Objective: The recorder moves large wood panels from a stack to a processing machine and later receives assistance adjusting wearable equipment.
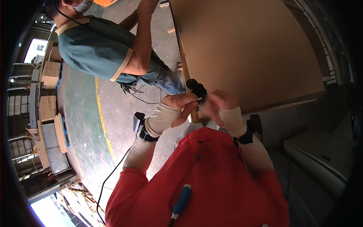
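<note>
In front of my chest, my left hand is closed on a small black object, whose kind I cannot make out. The object stands up beyond my fingers, beside the near left corner of a large brown board. Close by on the right is my right hand, its fingers turned toward the black object. Motion smears those fingers, so I cannot tell whether they grip anything. Pale sleeves cover both forearms, with a black strapped device on each wrist.
A person in a green shirt stands close by at the left of the board. Stacked boards line the far left, beyond a yellow floor line. A blue-handled tool lies against my red top. A black cable runs from my left wrist.
</note>
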Available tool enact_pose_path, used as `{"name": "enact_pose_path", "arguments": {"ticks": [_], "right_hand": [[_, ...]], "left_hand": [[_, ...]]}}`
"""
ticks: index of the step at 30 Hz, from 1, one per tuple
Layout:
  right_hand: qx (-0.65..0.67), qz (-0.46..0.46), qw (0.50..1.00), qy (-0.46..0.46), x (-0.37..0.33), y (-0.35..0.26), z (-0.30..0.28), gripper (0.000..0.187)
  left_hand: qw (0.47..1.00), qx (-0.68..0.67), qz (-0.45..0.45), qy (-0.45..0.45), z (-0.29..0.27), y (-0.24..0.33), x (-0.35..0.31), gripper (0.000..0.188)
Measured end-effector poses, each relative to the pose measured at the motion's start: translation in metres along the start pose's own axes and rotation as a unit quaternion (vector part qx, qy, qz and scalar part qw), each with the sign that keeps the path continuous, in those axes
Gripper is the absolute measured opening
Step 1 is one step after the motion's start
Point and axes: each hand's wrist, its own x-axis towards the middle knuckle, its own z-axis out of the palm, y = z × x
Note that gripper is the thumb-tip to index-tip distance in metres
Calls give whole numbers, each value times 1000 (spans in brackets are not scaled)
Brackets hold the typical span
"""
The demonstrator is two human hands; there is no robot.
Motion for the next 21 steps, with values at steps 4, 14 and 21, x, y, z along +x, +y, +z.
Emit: {"name": "enact_pose_path", "arguments": {"ticks": [4,14,21], "right_hand": [[-30,-31,999,5,-1,11,-6,7],[1,59,998,-28,7,27,-46,8],[81,125,989,-25,16,40,-35,17]], "left_hand": [[1000,-8,-14,4,-2,2,0,4],[999,-36,-14,24,-22,-11,-21,6],[991,-82,-3,108,-10,-24,-16,10]]}}
